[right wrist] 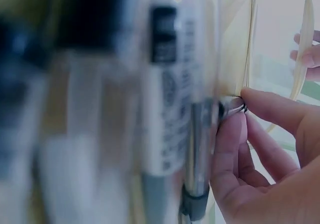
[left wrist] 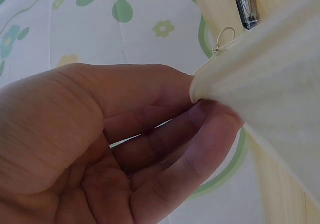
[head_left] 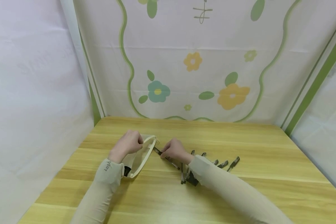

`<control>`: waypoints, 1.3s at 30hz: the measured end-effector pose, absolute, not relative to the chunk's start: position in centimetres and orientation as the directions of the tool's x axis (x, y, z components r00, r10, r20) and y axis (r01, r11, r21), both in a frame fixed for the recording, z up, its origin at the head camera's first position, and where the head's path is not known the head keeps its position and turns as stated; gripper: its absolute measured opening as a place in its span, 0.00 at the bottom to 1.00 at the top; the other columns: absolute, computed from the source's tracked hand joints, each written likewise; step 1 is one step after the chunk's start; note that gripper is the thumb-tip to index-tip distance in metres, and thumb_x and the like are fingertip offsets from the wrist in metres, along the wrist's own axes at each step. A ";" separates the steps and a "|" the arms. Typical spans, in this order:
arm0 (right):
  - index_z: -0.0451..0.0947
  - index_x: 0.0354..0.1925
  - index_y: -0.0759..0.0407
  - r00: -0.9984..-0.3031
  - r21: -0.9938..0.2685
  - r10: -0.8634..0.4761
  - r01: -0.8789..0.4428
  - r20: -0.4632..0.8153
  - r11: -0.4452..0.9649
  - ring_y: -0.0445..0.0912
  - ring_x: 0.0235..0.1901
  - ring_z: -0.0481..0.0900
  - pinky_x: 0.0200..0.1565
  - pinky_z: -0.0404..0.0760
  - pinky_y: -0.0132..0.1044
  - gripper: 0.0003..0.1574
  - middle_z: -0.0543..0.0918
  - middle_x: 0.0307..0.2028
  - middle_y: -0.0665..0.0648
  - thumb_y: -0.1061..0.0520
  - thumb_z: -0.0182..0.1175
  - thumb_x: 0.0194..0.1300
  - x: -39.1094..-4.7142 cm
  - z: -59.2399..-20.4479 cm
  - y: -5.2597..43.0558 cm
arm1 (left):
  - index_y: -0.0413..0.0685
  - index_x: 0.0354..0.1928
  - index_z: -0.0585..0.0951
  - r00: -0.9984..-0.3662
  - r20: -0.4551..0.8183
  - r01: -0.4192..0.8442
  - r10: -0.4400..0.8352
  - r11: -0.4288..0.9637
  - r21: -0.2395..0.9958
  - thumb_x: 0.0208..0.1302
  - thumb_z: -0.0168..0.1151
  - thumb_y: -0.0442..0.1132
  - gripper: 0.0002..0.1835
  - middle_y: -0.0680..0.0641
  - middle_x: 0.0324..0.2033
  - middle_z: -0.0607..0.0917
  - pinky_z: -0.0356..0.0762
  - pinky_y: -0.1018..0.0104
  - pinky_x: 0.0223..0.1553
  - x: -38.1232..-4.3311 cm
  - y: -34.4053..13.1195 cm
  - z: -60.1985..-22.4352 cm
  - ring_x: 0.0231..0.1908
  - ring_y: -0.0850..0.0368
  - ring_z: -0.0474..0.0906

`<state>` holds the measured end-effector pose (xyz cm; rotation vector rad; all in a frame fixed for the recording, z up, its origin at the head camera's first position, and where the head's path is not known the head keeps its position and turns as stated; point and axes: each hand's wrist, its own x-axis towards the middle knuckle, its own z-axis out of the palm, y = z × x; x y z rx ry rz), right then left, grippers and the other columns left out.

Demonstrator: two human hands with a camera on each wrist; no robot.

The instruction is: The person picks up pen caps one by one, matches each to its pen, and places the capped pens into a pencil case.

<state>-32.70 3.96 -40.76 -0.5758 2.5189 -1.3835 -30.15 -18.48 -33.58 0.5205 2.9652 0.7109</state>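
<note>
My left hand (head_left: 130, 143) pinches the upper edge of a cream zip pouch (head_left: 151, 150), whose mouth gapes toward the right. Close up in the left wrist view, thumb and fingertips grip the pouch cloth (left wrist: 280, 83). Just right of the mouth, my right hand (head_left: 174, 150) pinches a black-capped gel pen (head_left: 157, 151) between thumb and fingers. Its capped end points at the pouch and its clear barrel slants down to the right. In the right wrist view, the fingertips hold the pen (right wrist: 232, 106), while large blurred pens (right wrist: 167, 93) fill the left side.
Several similar pens lie on the wooden table (head_left: 156, 202) under and beyond the right forearm, one pen (head_left: 234, 163) farthest right. A dark block (head_left: 193, 179) shows beneath the right wrist. A white curtain (head_left: 168, 40) with printed flowers stands behind the table.
</note>
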 end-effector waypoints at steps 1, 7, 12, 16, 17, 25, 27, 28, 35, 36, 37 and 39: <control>0.87 0.34 0.66 -0.901 -0.843 -0.434 -0.232 -0.002 0.486 0.49 0.22 0.84 0.29 0.83 0.38 0.08 0.87 0.32 0.56 0.65 0.73 0.53 -32.7 -40.8 4.0 | 0.52 0.11 0.56 -0.941 0.034 0.314 0.336 0.837 0.448 0.49 0.52 0.21 0.23 0.57 0.10 0.50 0.47 0.71 0.17 -30.1 -18.5 -33.6 0.14 0.62 0.46; 0.87 0.31 0.65 -0.899 -0.842 -0.438 -0.218 -0.025 0.494 0.48 0.21 0.83 0.28 0.83 0.37 0.05 0.87 0.31 0.55 0.66 0.73 0.52 -32.8 -40.8 4.0 | 0.52 0.12 0.55 -0.939 0.044 0.323 0.340 0.832 0.452 0.50 0.51 0.20 0.23 0.57 0.11 0.49 0.46 0.70 0.18 -30.1 -18.5 -33.6 0.15 0.62 0.45; 0.87 0.29 0.64 -0.895 -0.854 -0.444 -0.200 -0.041 0.481 0.49 0.22 0.83 0.29 0.83 0.39 0.02 0.86 0.31 0.53 0.66 0.72 0.53 -32.6 -40.6 4.1 | 0.52 0.12 0.55 -0.940 0.048 0.322 0.338 0.833 0.451 0.51 0.52 0.21 0.24 0.57 0.11 0.50 0.47 0.70 0.18 -30.1 -18.5 -33.6 0.15 0.62 0.45; 0.87 0.27 0.64 -0.893 -0.869 -0.448 -0.186 -0.045 0.458 0.50 0.23 0.83 0.29 0.84 0.39 0.02 0.86 0.29 0.53 0.65 0.71 0.54 -32.5 -40.4 4.2 | 0.52 0.11 0.56 -0.944 0.039 0.310 0.328 0.837 0.451 0.51 0.53 0.21 0.24 0.57 0.09 0.51 0.48 0.71 0.17 -30.0 -18.6 -33.5 0.14 0.62 0.47; 0.87 0.27 0.64 -0.894 -0.873 -0.447 -0.182 -0.045 0.453 0.49 0.23 0.83 0.29 0.84 0.39 0.02 0.86 0.29 0.53 0.65 0.71 0.55 -32.5 -40.5 4.2 | 0.52 0.10 0.57 -0.945 0.037 0.307 0.326 0.838 0.451 0.51 0.53 0.21 0.24 0.57 0.09 0.52 0.48 0.71 0.17 -30.0 -18.6 -33.5 0.13 0.62 0.47; 0.88 0.32 0.65 -0.917 -0.928 -0.389 -0.061 -0.093 0.367 0.48 0.26 0.84 0.33 0.84 0.39 0.04 0.87 0.32 0.55 0.63 0.70 0.56 -32.3 -40.6 4.3 | 0.52 0.10 0.59 -0.945 0.034 0.305 0.325 0.840 0.449 0.52 0.54 0.23 0.23 0.57 0.08 0.55 0.50 0.72 0.16 -30.3 -18.7 -33.5 0.12 0.63 0.51; 0.87 0.35 0.66 -0.923 -0.955 -0.359 0.028 -0.138 0.296 0.49 0.30 0.85 0.35 0.84 0.40 0.07 0.87 0.33 0.58 0.63 0.70 0.57 -32.1 -40.6 4.4 | 0.52 0.09 0.60 -0.945 0.039 0.305 0.323 0.837 0.454 0.52 0.54 0.23 0.23 0.57 0.07 0.57 0.52 0.72 0.15 -30.3 -18.6 -33.4 0.12 0.64 0.53; 0.86 0.37 0.67 -0.922 -0.965 -0.350 0.078 -0.165 0.249 0.51 0.32 0.85 0.37 0.84 0.40 0.09 0.87 0.34 0.60 0.63 0.70 0.57 -32.0 -40.6 4.3 | 0.52 0.09 0.61 -0.945 0.040 0.305 0.324 0.834 0.460 0.52 0.54 0.24 0.23 0.57 0.07 0.58 0.53 0.73 0.15 -30.3 -18.5 -33.4 0.11 0.64 0.55; 0.81 0.48 0.73 -0.892 -0.926 -0.302 0.371 -0.336 -0.065 0.52 0.42 0.84 0.45 0.82 0.38 0.17 0.84 0.45 0.67 0.64 0.67 0.62 -31.5 -40.2 2.9 | 0.52 0.09 0.61 -0.949 0.063 0.297 0.310 0.801 0.520 0.53 0.53 0.24 0.22 0.57 0.06 0.62 0.55 0.72 0.15 -30.1 -17.8 -32.9 0.10 0.63 0.61; 0.80 0.49 0.74 -0.889 -0.912 -0.297 0.394 -0.349 -0.110 0.52 0.41 0.84 0.45 0.82 0.38 0.17 0.83 0.46 0.69 0.65 0.66 0.63 -31.4 -40.1 2.5 | 0.52 0.09 0.61 -0.950 0.066 0.294 0.306 0.797 0.528 0.54 0.53 0.24 0.22 0.57 0.06 0.62 0.55 0.71 0.15 -30.1 -17.7 -32.8 0.10 0.62 0.62; 0.79 0.50 0.75 -0.887 -0.898 -0.290 0.414 -0.360 -0.150 0.51 0.41 0.84 0.46 0.82 0.38 0.18 0.82 0.47 0.70 0.66 0.65 0.63 -31.4 -40.1 2.0 | 0.52 0.09 0.61 -0.952 0.066 0.287 0.299 0.795 0.534 0.54 0.53 0.25 0.22 0.56 0.06 0.62 0.54 0.71 0.15 -30.0 -17.6 -32.7 0.10 0.62 0.62; 0.78 0.50 0.76 -0.884 -0.873 -0.273 0.439 -0.378 -0.214 0.50 0.39 0.84 0.45 0.82 0.37 0.17 0.81 0.49 0.72 0.67 0.64 0.63 -31.4 -40.0 1.2 | 0.52 0.09 0.63 -0.956 0.067 0.274 0.285 0.792 0.546 0.55 0.55 0.25 0.22 0.56 0.06 0.66 0.56 0.71 0.15 -30.0 -17.5 -32.6 0.11 0.61 0.67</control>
